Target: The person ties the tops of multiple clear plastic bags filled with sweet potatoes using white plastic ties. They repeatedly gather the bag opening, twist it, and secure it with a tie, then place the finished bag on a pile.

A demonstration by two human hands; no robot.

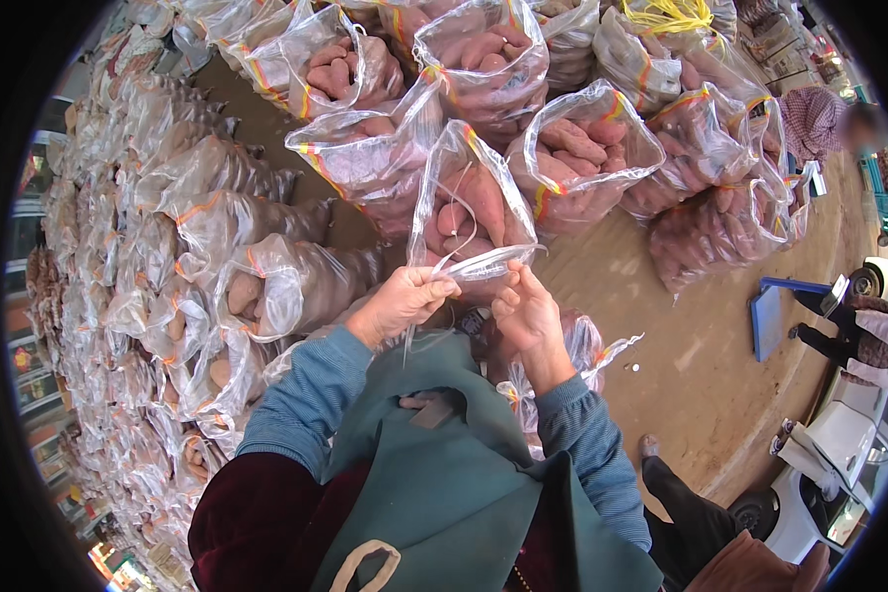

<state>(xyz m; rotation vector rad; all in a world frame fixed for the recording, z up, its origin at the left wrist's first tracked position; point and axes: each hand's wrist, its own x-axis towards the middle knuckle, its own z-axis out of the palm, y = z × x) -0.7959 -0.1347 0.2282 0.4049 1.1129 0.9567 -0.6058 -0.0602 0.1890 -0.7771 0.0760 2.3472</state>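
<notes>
In front of me stands an open clear plastic bag (423, 222) of sweet potatoes (481, 200). My left hand (403, 302) pinches the near rim of this bag between thumb and fingers. A thin white plastic strip (455, 194) loops over the bag's mouth and runs down towards that hand. My right hand (529, 314) is at the right end of the same rim, thumb and forefinger closed on its edge, the other fingers curled. The near rim is stretched between the two hands. The bag's lower part is hidden behind them.
More open sweet potato bags (592, 166) stand beyond and to the right. Filled bags (266, 288) lie stacked along the left. A bundle of yellow ties (670, 15) rests on a far bag. At right are a blue platform scale (768, 322), people (869, 333) and a white vehicle (806, 459).
</notes>
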